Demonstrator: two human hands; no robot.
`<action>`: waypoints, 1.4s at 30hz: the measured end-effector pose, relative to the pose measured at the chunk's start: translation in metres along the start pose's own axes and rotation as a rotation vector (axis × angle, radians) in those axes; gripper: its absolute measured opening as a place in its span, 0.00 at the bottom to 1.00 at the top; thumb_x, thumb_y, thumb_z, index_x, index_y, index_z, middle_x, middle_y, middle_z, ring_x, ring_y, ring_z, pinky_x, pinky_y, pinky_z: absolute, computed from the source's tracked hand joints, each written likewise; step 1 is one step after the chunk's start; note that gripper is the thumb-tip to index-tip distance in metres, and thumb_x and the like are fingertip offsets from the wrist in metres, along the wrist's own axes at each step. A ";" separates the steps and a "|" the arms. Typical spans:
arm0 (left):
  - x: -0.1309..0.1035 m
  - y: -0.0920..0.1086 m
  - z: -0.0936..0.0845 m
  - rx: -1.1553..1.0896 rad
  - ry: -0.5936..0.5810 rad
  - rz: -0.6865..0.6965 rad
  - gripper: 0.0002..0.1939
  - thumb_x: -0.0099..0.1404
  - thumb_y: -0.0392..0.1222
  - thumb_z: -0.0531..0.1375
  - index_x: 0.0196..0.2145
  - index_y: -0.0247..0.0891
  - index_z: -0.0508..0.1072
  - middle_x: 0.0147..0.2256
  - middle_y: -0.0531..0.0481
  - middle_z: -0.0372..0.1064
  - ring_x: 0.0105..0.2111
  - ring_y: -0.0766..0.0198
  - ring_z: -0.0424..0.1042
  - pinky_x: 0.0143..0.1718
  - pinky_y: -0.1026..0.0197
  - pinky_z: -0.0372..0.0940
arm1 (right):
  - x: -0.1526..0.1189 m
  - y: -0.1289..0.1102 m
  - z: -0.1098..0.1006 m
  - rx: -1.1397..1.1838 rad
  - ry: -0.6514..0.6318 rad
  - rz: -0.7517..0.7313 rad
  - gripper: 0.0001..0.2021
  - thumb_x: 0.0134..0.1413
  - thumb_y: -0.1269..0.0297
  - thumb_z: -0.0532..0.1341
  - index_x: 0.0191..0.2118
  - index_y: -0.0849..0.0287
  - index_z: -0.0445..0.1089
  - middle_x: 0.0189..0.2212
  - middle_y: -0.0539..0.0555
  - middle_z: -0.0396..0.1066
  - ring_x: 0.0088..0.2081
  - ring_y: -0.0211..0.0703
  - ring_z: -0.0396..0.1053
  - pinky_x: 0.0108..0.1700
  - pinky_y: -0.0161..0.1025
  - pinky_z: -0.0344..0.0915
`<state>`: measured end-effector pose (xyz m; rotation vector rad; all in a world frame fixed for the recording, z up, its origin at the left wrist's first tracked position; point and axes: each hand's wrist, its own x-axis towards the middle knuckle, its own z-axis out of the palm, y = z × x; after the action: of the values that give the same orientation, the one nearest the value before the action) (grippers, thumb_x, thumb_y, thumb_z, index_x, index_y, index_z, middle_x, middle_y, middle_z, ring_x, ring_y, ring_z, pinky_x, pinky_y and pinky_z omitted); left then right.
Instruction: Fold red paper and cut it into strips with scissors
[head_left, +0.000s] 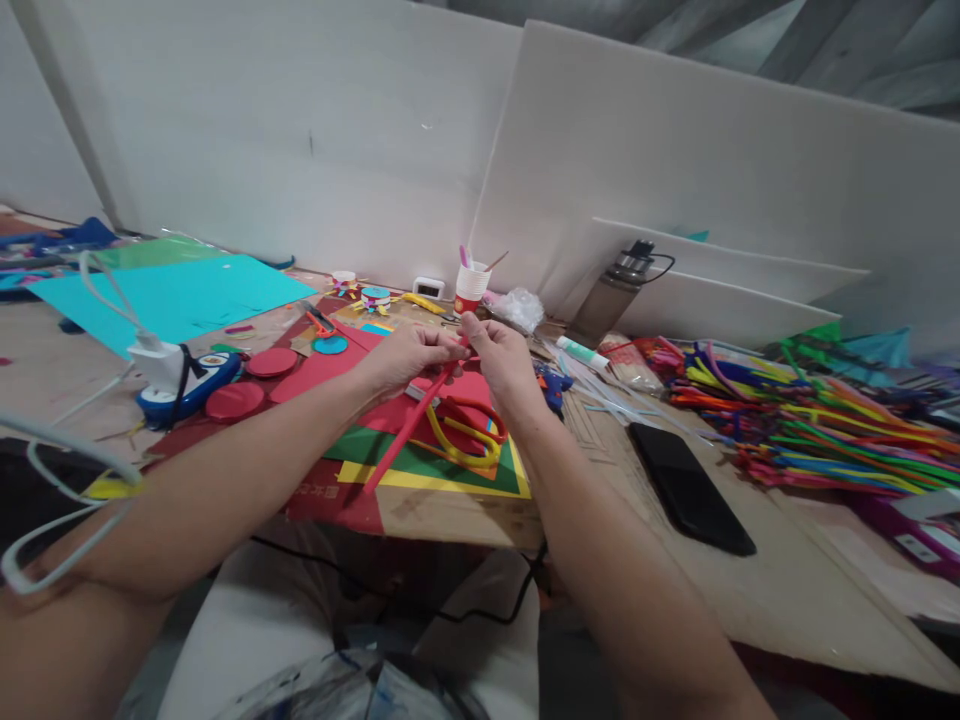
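Observation:
Between both hands is a red pipe cleaner, one end pinched at the fingertips and the long end slanting down toward me. My left hand is closed on it from the left. From the right, my right hand grips it near the same end, thumb pressed against the fingers. Just below my hands, scissors with yellow and red handles lie on red paper. Under that are green and yellow sheets. My fingers hide the gripped end of the pipe cleaner.
Red discs and a blue power strip lie left, near a turquoise sheet. Paper cups stand behind my hands. To the right are a bottle, a glue stick, a black phone and piled pipe cleaners.

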<state>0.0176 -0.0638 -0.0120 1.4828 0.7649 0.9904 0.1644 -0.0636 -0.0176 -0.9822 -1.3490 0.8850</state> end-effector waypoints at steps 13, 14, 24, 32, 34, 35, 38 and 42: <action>-0.003 -0.001 0.004 -0.018 -0.030 -0.089 0.13 0.54 0.45 0.68 0.24 0.32 0.73 0.23 0.47 0.74 0.21 0.68 0.69 0.26 0.64 0.64 | 0.003 -0.003 -0.005 0.013 0.074 0.032 0.18 0.45 0.49 0.65 0.20 0.58 0.64 0.15 0.45 0.62 0.18 0.32 0.58 0.24 0.33 0.58; -0.003 -0.002 0.004 -0.013 -0.019 -0.078 0.13 0.54 0.45 0.67 0.24 0.32 0.73 0.23 0.47 0.74 0.21 0.69 0.69 0.26 0.65 0.63 | 0.003 -0.001 -0.004 0.012 0.040 0.046 0.19 0.44 0.47 0.65 0.21 0.58 0.64 0.16 0.46 0.63 0.19 0.33 0.59 0.25 0.33 0.59; 0.000 -0.007 0.000 -0.065 -0.054 -0.110 0.15 0.53 0.48 0.68 0.27 0.32 0.75 0.24 0.47 0.75 0.24 0.67 0.72 0.29 0.63 0.66 | 0.003 0.005 -0.006 -0.139 0.019 0.025 0.17 0.45 0.53 0.65 0.18 0.58 0.62 0.14 0.46 0.62 0.19 0.34 0.58 0.23 0.34 0.55; -0.002 -0.005 0.002 -0.070 -0.032 -0.155 0.17 0.50 0.48 0.70 0.24 0.31 0.73 0.24 0.45 0.75 0.22 0.65 0.73 0.28 0.62 0.67 | 0.004 -0.004 -0.007 -0.027 0.062 0.047 0.16 0.45 0.52 0.65 0.21 0.58 0.64 0.15 0.45 0.62 0.19 0.32 0.59 0.24 0.33 0.58; -0.001 -0.004 0.001 -0.056 0.003 -0.141 0.16 0.50 0.48 0.70 0.24 0.31 0.73 0.23 0.45 0.74 0.22 0.65 0.72 0.27 0.63 0.66 | 0.003 -0.001 -0.005 -0.024 0.010 0.067 0.17 0.45 0.50 0.65 0.22 0.58 0.65 0.16 0.46 0.64 0.20 0.33 0.61 0.25 0.33 0.60; -0.001 -0.004 0.001 -0.050 0.012 -0.136 0.16 0.50 0.48 0.70 0.24 0.31 0.74 0.23 0.45 0.74 0.22 0.65 0.72 0.27 0.63 0.66 | 0.003 0.000 -0.004 -0.034 -0.014 0.074 0.18 0.45 0.49 0.65 0.22 0.59 0.65 0.17 0.46 0.64 0.20 0.33 0.61 0.25 0.33 0.60; -0.002 -0.004 0.000 -0.050 -0.003 -0.137 0.15 0.50 0.47 0.70 0.25 0.31 0.74 0.23 0.45 0.74 0.23 0.65 0.72 0.28 0.63 0.66 | 0.003 0.003 -0.005 -0.099 -0.015 0.041 0.18 0.45 0.51 0.65 0.19 0.59 0.64 0.15 0.46 0.64 0.19 0.33 0.60 0.23 0.33 0.57; -0.003 -0.006 0.002 -0.061 -0.036 -0.170 0.16 0.50 0.48 0.70 0.26 0.31 0.74 0.25 0.44 0.76 0.25 0.64 0.74 0.30 0.62 0.67 | 0.005 0.002 -0.008 -0.093 0.097 0.030 0.17 0.46 0.53 0.65 0.19 0.59 0.63 0.14 0.45 0.61 0.18 0.32 0.57 0.22 0.33 0.54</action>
<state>0.0185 -0.0663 -0.0180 1.3557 0.8134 0.8492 0.1730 -0.0586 -0.0169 -1.1057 -1.3056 0.7928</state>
